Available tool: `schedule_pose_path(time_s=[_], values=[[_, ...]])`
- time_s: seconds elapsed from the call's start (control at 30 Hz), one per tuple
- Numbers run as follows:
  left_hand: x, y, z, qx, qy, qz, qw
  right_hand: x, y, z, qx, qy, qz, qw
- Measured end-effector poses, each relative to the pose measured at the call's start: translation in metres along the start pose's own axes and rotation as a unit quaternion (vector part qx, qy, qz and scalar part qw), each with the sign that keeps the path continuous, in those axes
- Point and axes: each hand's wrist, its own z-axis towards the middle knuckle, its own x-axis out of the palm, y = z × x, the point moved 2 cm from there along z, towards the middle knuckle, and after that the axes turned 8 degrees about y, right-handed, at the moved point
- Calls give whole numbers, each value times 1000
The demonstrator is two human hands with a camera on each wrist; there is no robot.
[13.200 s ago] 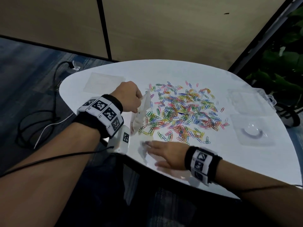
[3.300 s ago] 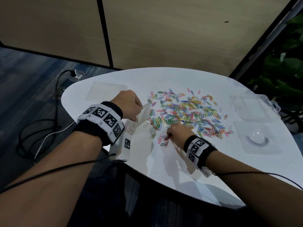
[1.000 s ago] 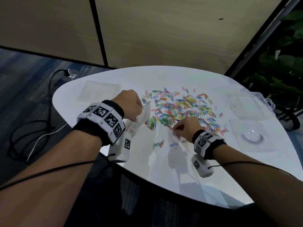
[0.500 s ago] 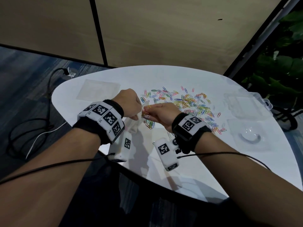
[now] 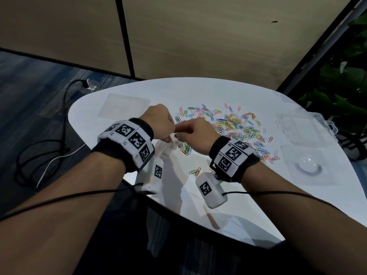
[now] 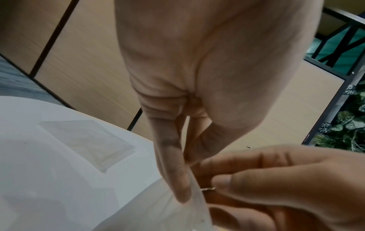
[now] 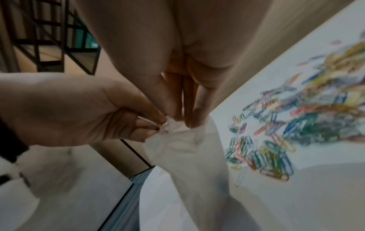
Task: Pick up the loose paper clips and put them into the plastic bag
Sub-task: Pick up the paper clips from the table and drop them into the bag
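Observation:
Many coloured paper clips (image 5: 232, 126) lie heaped on the white table (image 5: 198, 90); two more (image 5: 195, 171) sit alone nearer me. My left hand (image 5: 168, 135) pinches the rim of a thin clear plastic bag (image 5: 164, 149), which hangs down to the table. My right hand (image 5: 179, 133) is at the bag's mouth, touching the left hand. In the left wrist view, the right thumb and fingers pinch a paper clip (image 6: 207, 189) beside the bag (image 6: 158, 211). The right wrist view shows my fingertips (image 7: 194, 115) over the open bag (image 7: 187, 156), clips (image 7: 276, 140) behind.
A flat empty plastic bag (image 5: 123, 106) lies at the table's back left. A clear plastic box (image 5: 305, 128) and a clear tray (image 5: 307, 169) with a dark ring sit at the right. Cables (image 5: 49, 151) run over the floor at the left; the table's front edge is close.
My right hand left the clip pile and moved left to the bag's mouth with a clip pinched. The left hand kept hold of the bag in place.

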Motion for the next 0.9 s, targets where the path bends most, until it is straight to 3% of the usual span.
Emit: schedule_pose_path(time_s=[0.13, 0.2, 0.3, 0.37, 0.43, 0.5, 0.57, 0.67, 0.83, 0.9], values=[[-5, 5, 2, -1, -24, 9, 1000, -12, -11, -16, -94, -46, -100, 990], [-7, 9, 3, -1, -26, 26, 999, 3, -36, -28, -112, 38, -223, 968], [-9, 12, 5, 0, -21, 48, 999, 38, -93, -55, -95, 214, -412, 881], [-8, 9, 4, 4, -18, 67, 998, 44, -123, -68, -67, 236, -517, 820], [-6, 5, 3, 11, -9, 89, 996, 34, -143, -73, -63, 197, -568, 796], [-3, 2, 1, 16, 2, 104, 994, 20, -156, -74, -53, 145, -583, 797], [-2, 2, 1, 14, 1, 97, 995, 4, -164, -73, 1, 109, -574, 811], [-4, 6, 3, 5, -9, 68, 998, -10, -179, -63, 80, 96, -533, 837], [-3, 4, 2, 4, -1, 41, 999, -7, -181, -41, -4, 24, -468, 883], [-2, 2, 1, 4, 5, 53, 999, -9, -171, -37, -9, 4, -468, 884]])
